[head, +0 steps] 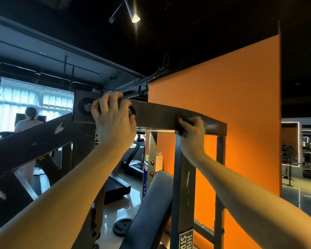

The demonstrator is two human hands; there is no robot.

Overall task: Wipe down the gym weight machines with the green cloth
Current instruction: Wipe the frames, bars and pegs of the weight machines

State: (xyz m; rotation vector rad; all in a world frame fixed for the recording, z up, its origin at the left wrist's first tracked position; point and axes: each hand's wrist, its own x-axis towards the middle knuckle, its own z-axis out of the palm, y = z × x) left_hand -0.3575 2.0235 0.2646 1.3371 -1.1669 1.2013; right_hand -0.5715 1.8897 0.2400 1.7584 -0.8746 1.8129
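Orange wall (pixel 223 105) behind crossbar (pixel 160 115) and cloth (pixel 184 121); bench (pixel 151 203), weight plate (pixel 122 227) below.

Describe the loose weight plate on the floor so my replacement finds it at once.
Find the orange wall and the dark machine frame before it. Drop straight down from the left grip on the top bar to the pale floor, left of the padded bench. The weight plate is the only flat dark disc with a centre hole lying there.
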